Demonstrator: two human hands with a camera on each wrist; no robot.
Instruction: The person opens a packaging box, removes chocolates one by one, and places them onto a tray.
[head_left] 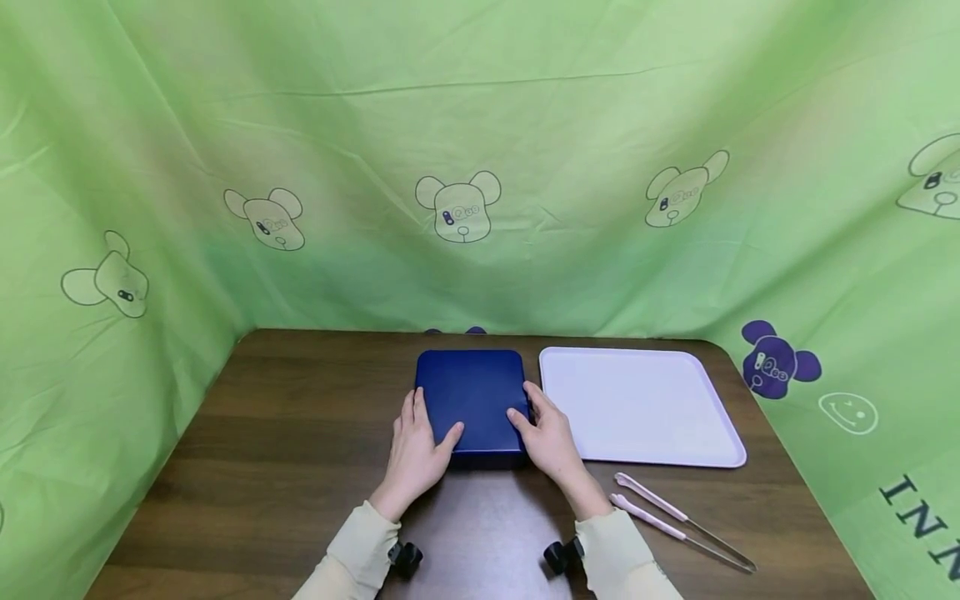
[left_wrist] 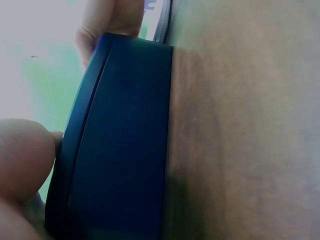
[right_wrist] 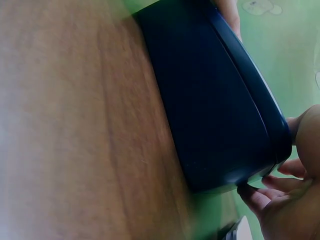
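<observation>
A dark blue lidded box [head_left: 471, 404] sits flat on the brown wooden table [head_left: 285, 433], near the middle of the far half, lid uppermost. Its long axis runs from the person toward the green cloth backdrop [head_left: 480, 167]; its short near edge faces the person. The lid is on and the contents cannot be seen.

The left hand [head_left: 415, 454] holds the box's near left corner, thumb lying on the lid, fingers along the left side wall. The right hand [head_left: 550, 433] holds the near right corner the same way, thumb on the lid, fingers curled against the right side wall. Both hands clasp the box.

Just right of the box, apart from it, lies a white rectangular tray [head_left: 720, 433] holding nothing. Near the tray's front edge lie pink-handled tongs [head_left: 675, 521], tips pointing right and toward the person.
</observation>
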